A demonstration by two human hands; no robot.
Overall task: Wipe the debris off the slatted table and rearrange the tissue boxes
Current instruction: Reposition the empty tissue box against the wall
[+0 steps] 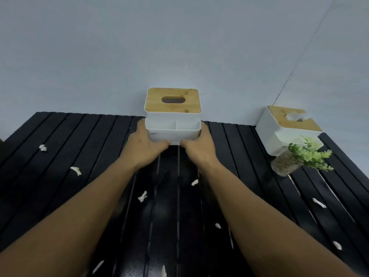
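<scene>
Held box: white plastic tissue box with a bamboo lid and oval slot (172, 114), at the far middle edge of the tabletop, against the pale wall; no tissue showing in the slot.
Left grip: left hand (144, 145) wrapped on the box's lower left corner, fingers closed against its side and base.
Right grip: right hand (199, 146) clasped likewise on the lower right corner (lifted or only sliding, cannot tell).
Second box: matching white tissue box with a bamboo lid (287, 129) at the far right, tilted, a tissue poking out, touching a small potted green plant (299, 158).
Debris: white paper scraps (75, 170) scattered over the black slatted tabletop (60, 136), none gathered.
Progress: rearranging apparently just begun; wiping not started, no cloth in sight.
</scene>
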